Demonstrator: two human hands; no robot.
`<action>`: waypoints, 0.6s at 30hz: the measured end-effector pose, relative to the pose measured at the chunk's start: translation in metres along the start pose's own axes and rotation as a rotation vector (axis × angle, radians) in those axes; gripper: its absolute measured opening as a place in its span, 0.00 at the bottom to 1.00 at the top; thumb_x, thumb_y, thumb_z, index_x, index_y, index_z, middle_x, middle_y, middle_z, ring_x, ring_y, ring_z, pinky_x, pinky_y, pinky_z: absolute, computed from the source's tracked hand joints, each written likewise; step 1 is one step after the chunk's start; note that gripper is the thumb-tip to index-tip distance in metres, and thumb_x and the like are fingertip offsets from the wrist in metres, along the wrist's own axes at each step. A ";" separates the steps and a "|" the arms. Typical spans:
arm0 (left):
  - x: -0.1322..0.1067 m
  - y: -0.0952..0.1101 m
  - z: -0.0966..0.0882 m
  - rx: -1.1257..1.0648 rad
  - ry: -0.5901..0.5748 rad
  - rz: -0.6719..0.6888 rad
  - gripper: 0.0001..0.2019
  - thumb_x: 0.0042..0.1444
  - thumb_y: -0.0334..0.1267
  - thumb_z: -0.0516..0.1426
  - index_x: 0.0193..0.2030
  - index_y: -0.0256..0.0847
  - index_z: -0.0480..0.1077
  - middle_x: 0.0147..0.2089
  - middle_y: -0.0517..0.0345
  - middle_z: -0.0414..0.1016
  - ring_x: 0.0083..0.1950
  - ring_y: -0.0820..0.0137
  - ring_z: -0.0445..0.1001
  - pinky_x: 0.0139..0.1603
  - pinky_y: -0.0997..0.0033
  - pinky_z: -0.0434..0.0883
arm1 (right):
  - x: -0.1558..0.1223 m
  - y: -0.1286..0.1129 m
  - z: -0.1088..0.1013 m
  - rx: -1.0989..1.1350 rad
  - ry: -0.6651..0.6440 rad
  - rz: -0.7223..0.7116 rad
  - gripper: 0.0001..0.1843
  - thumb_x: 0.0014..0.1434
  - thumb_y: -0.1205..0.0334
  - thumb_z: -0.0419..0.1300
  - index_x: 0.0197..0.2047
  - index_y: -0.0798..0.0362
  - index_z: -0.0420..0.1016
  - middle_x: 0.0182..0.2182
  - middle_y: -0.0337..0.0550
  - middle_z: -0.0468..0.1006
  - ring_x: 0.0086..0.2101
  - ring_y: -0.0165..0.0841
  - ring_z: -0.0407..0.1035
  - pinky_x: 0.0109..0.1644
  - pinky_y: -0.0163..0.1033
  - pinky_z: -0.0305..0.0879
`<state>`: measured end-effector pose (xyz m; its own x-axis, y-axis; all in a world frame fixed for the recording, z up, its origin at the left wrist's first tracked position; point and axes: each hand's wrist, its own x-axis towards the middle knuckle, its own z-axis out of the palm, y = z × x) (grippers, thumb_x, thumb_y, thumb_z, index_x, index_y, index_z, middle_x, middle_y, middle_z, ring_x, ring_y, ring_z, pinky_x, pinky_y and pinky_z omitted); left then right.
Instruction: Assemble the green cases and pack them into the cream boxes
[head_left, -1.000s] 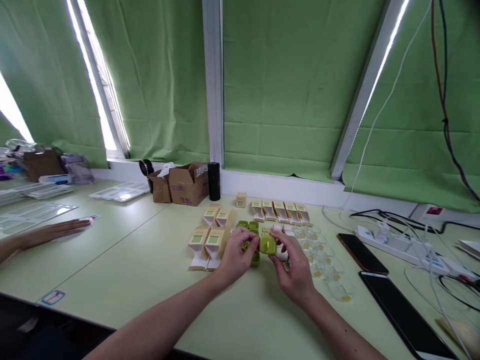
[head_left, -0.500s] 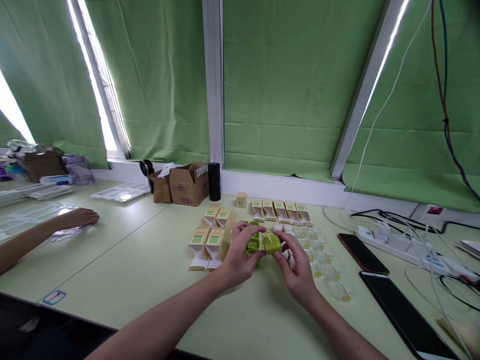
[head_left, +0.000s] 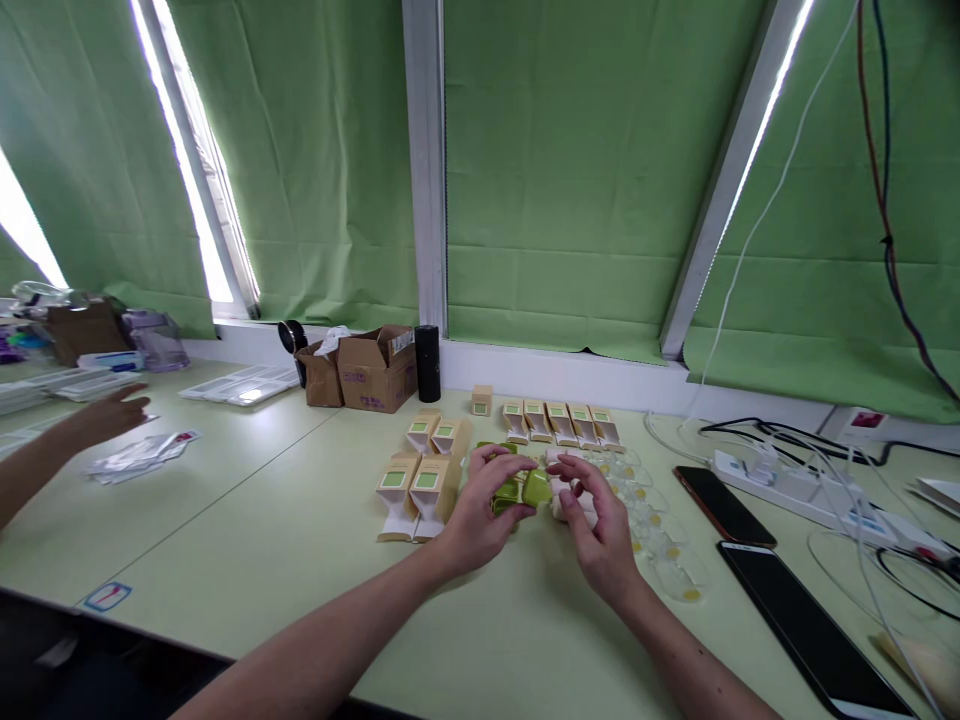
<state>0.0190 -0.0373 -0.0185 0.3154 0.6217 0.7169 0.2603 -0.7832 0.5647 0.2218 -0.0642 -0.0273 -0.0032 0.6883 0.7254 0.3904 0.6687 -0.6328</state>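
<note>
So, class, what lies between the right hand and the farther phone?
Head view: clear plastic shells with yellow spots lie between the right hand and that phone.

Single head camera, worn by the person seated in front of me. Faces forward and tilts down over the table [head_left: 247, 590]; green curtains [head_left: 570, 200] fill the upper half. Left hand [head_left: 487, 505] and right hand [head_left: 600, 530] near, below centre. Wide: reaches another person's hand [head_left: 105, 418] far left, phone [head_left: 806, 625] lower right.
</note>
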 end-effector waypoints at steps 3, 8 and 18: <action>0.002 -0.008 0.001 -0.135 0.083 -0.181 0.21 0.58 0.35 0.67 0.59 0.47 0.77 0.58 0.47 0.74 0.64 0.55 0.69 0.67 0.49 0.70 | 0.008 0.004 -0.010 -0.237 0.058 -0.071 0.11 0.71 0.60 0.55 0.52 0.47 0.76 0.48 0.48 0.81 0.50 0.45 0.72 0.52 0.51 0.69; 0.006 -0.015 0.001 -0.410 0.135 -0.368 0.26 0.61 0.50 0.67 0.63 0.43 0.75 0.59 0.45 0.76 0.59 0.58 0.75 0.63 0.54 0.73 | 0.012 0.004 -0.016 -0.704 -0.142 -0.123 0.07 0.63 0.68 0.61 0.42 0.49 0.79 0.43 0.49 0.82 0.49 0.49 0.68 0.53 0.53 0.64; 0.011 -0.001 -0.001 -0.798 0.156 -0.523 0.30 0.55 0.56 0.71 0.59 0.44 0.71 0.54 0.49 0.81 0.54 0.62 0.80 0.51 0.64 0.76 | 0.015 -0.002 -0.023 -1.059 -0.381 -0.009 0.14 0.55 0.69 0.67 0.46 0.51 0.79 0.45 0.54 0.82 0.51 0.51 0.67 0.52 0.51 0.55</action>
<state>0.0213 -0.0299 -0.0111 0.1960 0.9303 0.3101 -0.3814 -0.2190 0.8981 0.2418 -0.0614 -0.0092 -0.2202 0.8467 0.4843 0.9734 0.2233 0.0522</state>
